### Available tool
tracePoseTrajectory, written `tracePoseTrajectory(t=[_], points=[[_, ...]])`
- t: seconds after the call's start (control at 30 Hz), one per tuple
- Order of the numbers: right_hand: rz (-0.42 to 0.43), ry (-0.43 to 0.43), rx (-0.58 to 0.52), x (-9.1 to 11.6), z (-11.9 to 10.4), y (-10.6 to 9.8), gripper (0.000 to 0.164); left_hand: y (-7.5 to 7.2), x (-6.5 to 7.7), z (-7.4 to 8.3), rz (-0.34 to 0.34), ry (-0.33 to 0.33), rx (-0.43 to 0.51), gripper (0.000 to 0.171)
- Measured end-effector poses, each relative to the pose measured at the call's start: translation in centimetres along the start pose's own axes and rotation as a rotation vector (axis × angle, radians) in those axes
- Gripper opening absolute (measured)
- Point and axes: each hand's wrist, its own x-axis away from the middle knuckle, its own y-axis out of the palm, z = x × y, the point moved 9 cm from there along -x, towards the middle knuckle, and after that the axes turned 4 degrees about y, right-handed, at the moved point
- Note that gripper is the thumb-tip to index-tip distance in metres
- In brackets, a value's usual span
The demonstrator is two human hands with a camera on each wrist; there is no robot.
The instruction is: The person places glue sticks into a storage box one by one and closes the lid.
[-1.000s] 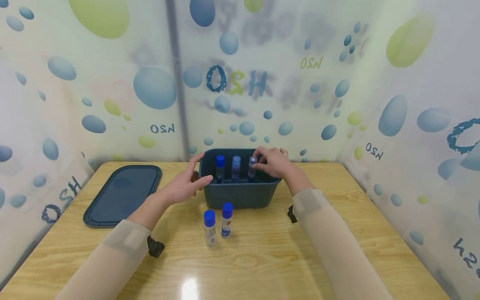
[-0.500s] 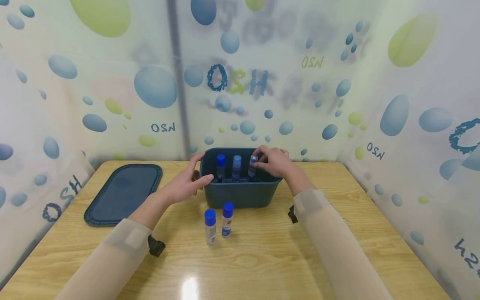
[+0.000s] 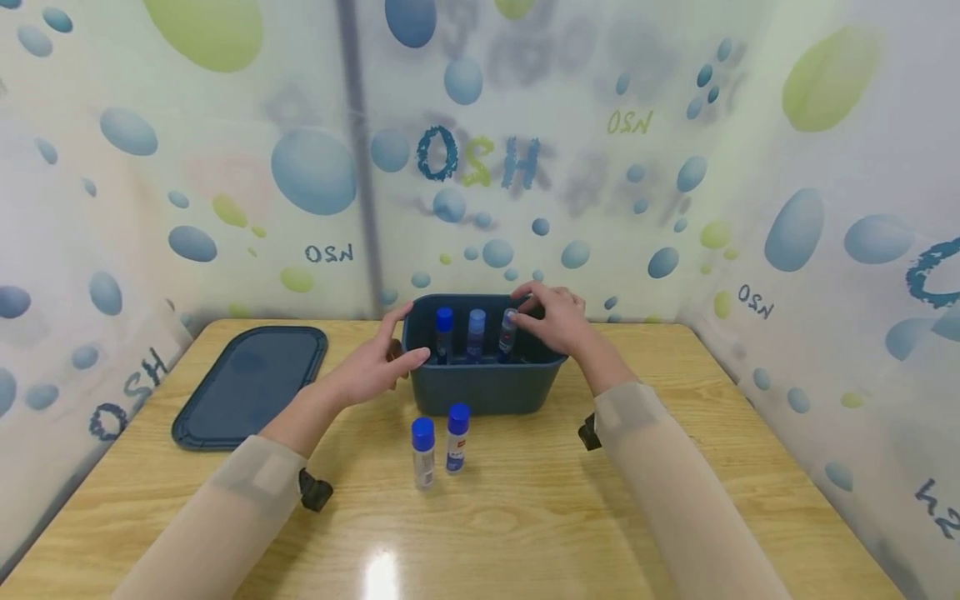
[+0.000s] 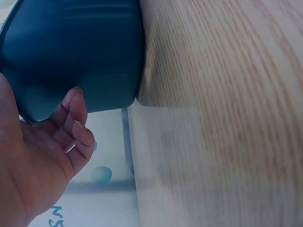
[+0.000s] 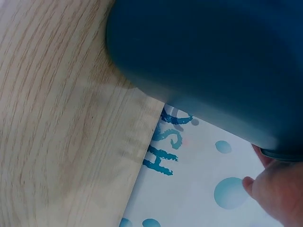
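A dark blue-green plastic bin point(image 3: 483, 390) stands on the table. My left hand point(image 3: 373, 367) grips its left end, thumb at the front rim and index finger at the back corner; the left wrist view shows the other fingers curled by the bin's wall. Three glue sticks stand in a row inside: one with a dark blue cap point(image 3: 445, 321), one with a lighter blue cap point(image 3: 477, 321), and a pale-topped glue stick point(image 3: 507, 335) at the right. My right hand point(image 3: 557, 321) is over the bin's right end, thumb at that stick's top and index finger raised apart from it.
Two more glue sticks with blue caps stand in front of the bin, a clear-bodied one point(image 3: 423, 458) and a white-labelled one point(image 3: 457, 442). A dark flat lid point(image 3: 251, 387) lies on the left of the wooden table point(image 3: 525, 517). Patterned curtains point(image 3: 480, 233) surround the table.
My right index finger and thumb have spread from the pale-topped glue stick, which shows more fully now. The left hand keeps its place on the bin. The head view has shifted slightly.
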Motion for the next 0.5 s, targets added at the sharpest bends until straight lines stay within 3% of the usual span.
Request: tracePoseTrajectory(t=[0.5], points=[[0.090,-0.063,-0.126,0.9,-0.4,-1.3,0.039,-0.1,0.1,0.0,0.005,0.012,-0.001,0.094]])
